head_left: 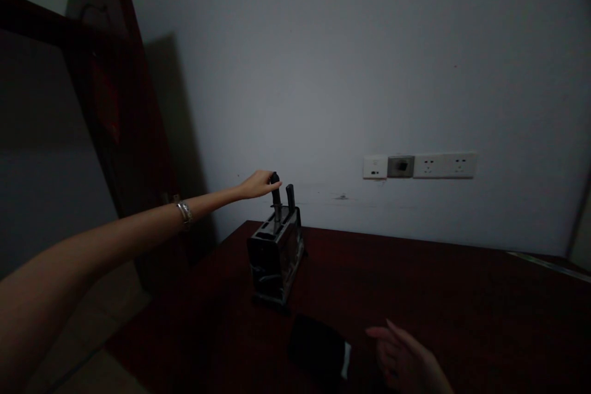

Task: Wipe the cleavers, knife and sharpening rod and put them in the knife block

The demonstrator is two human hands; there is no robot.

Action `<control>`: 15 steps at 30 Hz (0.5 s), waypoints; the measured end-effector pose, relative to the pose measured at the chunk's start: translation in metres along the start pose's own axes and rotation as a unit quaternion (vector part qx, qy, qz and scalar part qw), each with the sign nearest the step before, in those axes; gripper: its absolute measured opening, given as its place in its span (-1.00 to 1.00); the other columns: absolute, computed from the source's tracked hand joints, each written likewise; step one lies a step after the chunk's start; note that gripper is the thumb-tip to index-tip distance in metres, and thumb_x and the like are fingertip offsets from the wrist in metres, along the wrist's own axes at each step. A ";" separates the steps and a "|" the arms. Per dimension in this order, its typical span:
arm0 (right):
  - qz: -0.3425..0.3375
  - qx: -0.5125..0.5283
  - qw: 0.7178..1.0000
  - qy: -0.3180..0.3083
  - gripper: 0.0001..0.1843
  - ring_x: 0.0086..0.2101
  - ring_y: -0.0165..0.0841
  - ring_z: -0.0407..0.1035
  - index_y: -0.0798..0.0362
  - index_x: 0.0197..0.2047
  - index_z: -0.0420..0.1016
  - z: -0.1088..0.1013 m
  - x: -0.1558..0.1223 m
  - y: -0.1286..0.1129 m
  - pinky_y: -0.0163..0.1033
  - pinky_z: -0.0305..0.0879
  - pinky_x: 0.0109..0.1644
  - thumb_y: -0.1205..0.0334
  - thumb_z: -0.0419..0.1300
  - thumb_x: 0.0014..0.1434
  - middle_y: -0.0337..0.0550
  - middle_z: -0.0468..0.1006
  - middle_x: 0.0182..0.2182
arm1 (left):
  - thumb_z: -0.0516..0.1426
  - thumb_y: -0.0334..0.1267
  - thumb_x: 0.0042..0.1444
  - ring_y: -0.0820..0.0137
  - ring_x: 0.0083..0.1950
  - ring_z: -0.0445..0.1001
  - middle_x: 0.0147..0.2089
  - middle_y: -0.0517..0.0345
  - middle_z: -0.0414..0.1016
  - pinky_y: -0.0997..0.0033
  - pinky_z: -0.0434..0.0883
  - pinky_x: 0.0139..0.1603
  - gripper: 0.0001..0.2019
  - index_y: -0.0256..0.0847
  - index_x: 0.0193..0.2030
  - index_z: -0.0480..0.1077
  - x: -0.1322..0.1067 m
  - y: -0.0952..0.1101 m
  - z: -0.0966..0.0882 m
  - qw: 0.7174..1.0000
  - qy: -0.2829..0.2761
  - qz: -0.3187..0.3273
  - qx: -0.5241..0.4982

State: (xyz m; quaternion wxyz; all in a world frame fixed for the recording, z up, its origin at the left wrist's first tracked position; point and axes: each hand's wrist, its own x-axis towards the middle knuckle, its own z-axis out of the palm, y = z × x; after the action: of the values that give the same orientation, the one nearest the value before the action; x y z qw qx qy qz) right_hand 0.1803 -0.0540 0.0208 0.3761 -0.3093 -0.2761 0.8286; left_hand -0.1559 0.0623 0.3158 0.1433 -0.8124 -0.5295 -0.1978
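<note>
My left hand [258, 184] is closed round the black handle of a knife [276, 194], its thumb lying across the front. Part of the knife's blade shows above the slotted top of a dark knife block [266, 265] with shiny edges; the lower part is hidden inside. Just to the right, a second black-handled knife [290, 196] stands upright in the same block. Low in the view, my right hand [406, 354] is above the table with nothing in it, index finger and thumb stretched out, other fingers loosely curled. Left of it lies a black item with a pale edge [318, 345], too dark to identify.
The dark red table [415, 277] runs back to a pale wall [323, 74]. Sockets and switches [419, 166] sit on the wall above it. A dark red door frame [138, 74] stands at left, with tiled floor [106, 332] below. A thin strip [549, 265] lies at the back right.
</note>
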 end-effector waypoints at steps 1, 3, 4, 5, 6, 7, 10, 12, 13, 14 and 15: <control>0.001 0.001 1.000 -0.001 -0.61 -0.63 -0.53 0.24 0.10 -0.41 0.54 0.000 0.000 0.000 -0.39 0.04 -0.54 -0.07 0.27 -0.17 -0.31 0.37 -0.69 | 0.01 -0.06 0.06 0.48 -0.59 0.30 -0.63 0.18 0.35 0.52 0.17 -0.54 -0.67 -0.34 -0.41 0.36 -0.001 -0.001 0.002 1.000 -0.005 0.002 0.005; 0.002 0.007 1.000 -0.002 -0.62 -0.62 -0.53 0.25 0.10 -0.40 0.54 0.000 0.001 0.000 -0.39 0.04 -0.54 -0.06 0.27 -0.15 -0.29 0.39 -0.67 | 0.00 -0.07 0.06 0.48 -0.57 0.31 -0.61 0.16 0.36 0.52 0.17 -0.52 -0.67 -0.35 -0.40 0.37 -0.003 -0.002 0.007 1.000 -0.015 0.008 0.012; 0.001 0.010 1.000 -0.002 -0.62 -0.62 -0.53 0.25 0.11 -0.41 0.54 0.000 0.000 0.000 -0.39 0.04 -0.54 -0.06 0.27 -0.16 -0.29 0.39 -0.67 | 0.00 -0.07 0.06 0.47 -0.55 0.32 -0.59 0.15 0.37 0.52 0.17 -0.51 -0.66 -0.35 -0.39 0.38 -0.004 -0.002 0.009 1.000 -0.019 0.012 0.015; 0.000 0.011 1.000 -0.001 -0.61 -0.63 -0.53 0.24 0.11 -0.41 0.54 0.000 0.000 0.000 -0.39 0.03 -0.55 -0.07 0.28 -0.17 -0.29 0.38 -0.67 | 0.00 -0.07 0.06 0.47 -0.54 0.32 -0.57 0.14 0.38 0.52 0.17 -0.50 -0.66 -0.35 -0.38 0.39 -0.005 -0.003 0.011 1.000 -0.021 0.015 0.017; -0.002 0.011 1.000 0.001 -0.60 -0.63 -0.53 0.24 0.11 -0.42 0.54 0.000 0.000 0.001 -0.39 0.03 -0.56 -0.07 0.28 -0.19 -0.29 0.38 -0.68 | 0.00 -0.06 0.06 0.47 -0.54 0.32 -0.56 0.13 0.39 0.51 0.17 -0.50 -0.66 -0.35 -0.38 0.39 -0.006 -0.004 0.013 0.999 -0.023 0.016 0.019; -0.004 0.010 1.000 0.002 -0.60 -0.63 -0.53 0.24 0.11 -0.42 0.54 0.000 0.000 0.001 -0.39 0.03 -0.56 -0.07 0.29 -0.20 -0.29 0.38 -0.68 | 0.00 -0.06 0.06 0.47 -0.53 0.32 -0.55 0.12 0.39 0.51 0.16 -0.50 -0.66 -0.34 -0.39 0.39 -0.007 -0.004 0.014 0.999 -0.024 0.018 0.020; -0.008 0.007 1.000 0.013 -0.58 -0.62 -0.52 0.24 0.11 -0.41 0.55 0.000 -0.001 0.001 -0.39 0.04 -0.55 -0.08 0.30 -0.22 -0.30 0.37 -0.68 | 0.00 -0.05 0.06 0.47 -0.54 0.31 -0.55 0.14 0.38 0.51 0.15 -0.51 -0.66 -0.33 -0.41 0.39 -0.009 -0.006 0.019 0.999 -0.028 0.020 0.018; -0.008 0.007 1.000 0.014 -0.59 -0.62 -0.52 0.25 0.11 -0.41 0.55 0.000 -0.001 0.001 -0.39 0.05 -0.54 -0.08 0.29 -0.21 -0.29 0.37 -0.67 | -0.01 -0.05 0.07 0.48 -0.56 0.30 -0.57 0.15 0.37 0.52 0.15 -0.52 -0.66 -0.32 -0.41 0.38 -0.010 -0.006 0.021 0.999 -0.035 0.024 0.014; -0.006 0.006 1.000 0.014 -0.59 -0.62 -0.53 0.24 0.11 -0.41 0.54 0.000 -0.001 0.001 -0.39 0.05 -0.55 -0.08 0.29 -0.20 -0.30 0.37 -0.68 | -0.01 -0.05 0.08 0.48 -0.56 0.30 -0.58 0.16 0.37 0.52 0.15 -0.52 -0.66 -0.32 -0.40 0.37 -0.011 -0.006 0.021 0.999 -0.042 0.026 0.011; -0.006 0.005 1.000 0.013 -0.59 -0.63 -0.53 0.23 0.11 -0.41 0.54 0.000 0.000 0.001 -0.39 0.04 -0.55 -0.08 0.29 -0.20 -0.30 0.36 -0.68 | -0.02 -0.05 0.08 0.48 -0.56 0.31 -0.59 0.17 0.37 0.52 0.15 -0.52 -0.66 -0.31 -0.39 0.37 -0.012 -0.005 0.022 0.998 -0.051 0.026 0.006; -0.007 0.003 1.000 0.013 -0.60 -0.63 -0.53 0.22 0.11 -0.42 0.54 0.000 0.000 0.002 -0.39 0.04 -0.55 -0.08 0.29 -0.19 -0.30 0.35 -0.69 | -0.03 -0.05 0.09 0.48 -0.57 0.31 -0.60 0.18 0.36 0.53 0.15 -0.52 -0.66 -0.31 -0.38 0.36 -0.013 -0.004 0.022 0.998 -0.061 0.025 -0.001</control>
State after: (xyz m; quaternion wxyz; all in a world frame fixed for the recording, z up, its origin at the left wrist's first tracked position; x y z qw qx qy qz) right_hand 0.1796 -0.0550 0.0198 0.3862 -0.3167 -0.2707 0.8230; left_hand -0.1610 0.0633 0.2902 0.1147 -0.8361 -0.5168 -0.1442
